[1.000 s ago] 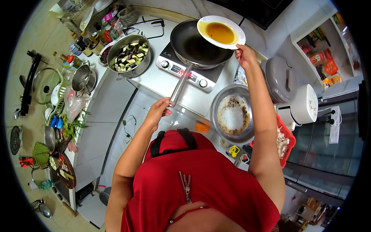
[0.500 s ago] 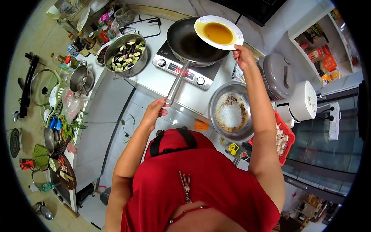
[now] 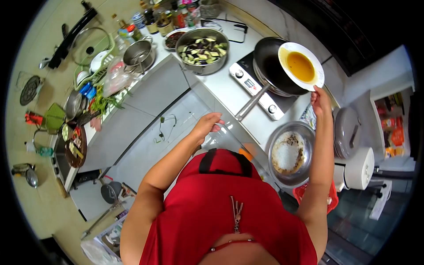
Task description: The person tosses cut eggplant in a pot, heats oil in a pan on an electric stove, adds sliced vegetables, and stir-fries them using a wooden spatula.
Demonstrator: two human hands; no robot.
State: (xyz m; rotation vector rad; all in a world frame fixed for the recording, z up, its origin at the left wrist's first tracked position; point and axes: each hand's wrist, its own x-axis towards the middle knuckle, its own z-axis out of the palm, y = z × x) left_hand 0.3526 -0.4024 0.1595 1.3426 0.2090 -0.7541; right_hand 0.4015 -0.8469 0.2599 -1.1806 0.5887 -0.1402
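My right hand (image 3: 319, 100) grips the rim of a white plate (image 3: 319, 76) that holds an amber-brown liquid (image 3: 300, 66). The plate is above the right side of a dark, long-handled frying pan (image 3: 268, 56), hiding part of it. Beneath the pan is an induction cooker (image 3: 241, 74) with two knobs. My left hand (image 3: 209, 123) is empty, its fingers stretched out, a short way from the end of the pan's metal handle (image 3: 252, 103).
Left of the cooker stands a pot (image 3: 203, 68) of cut eggplant. A metal basin (image 3: 272, 137) with whitish contents sits near my right forearm. Beyond it are a grey-lidded cooker (image 3: 349, 132) and a red basket (image 3: 334, 201). Several bottles (image 3: 163, 24) line the back left.
My left hand has come away from the pan handle's end. My right hand keeps the plate over the pan. The whole view has turned and shifted, and the cooker's red display no longer shows lit.
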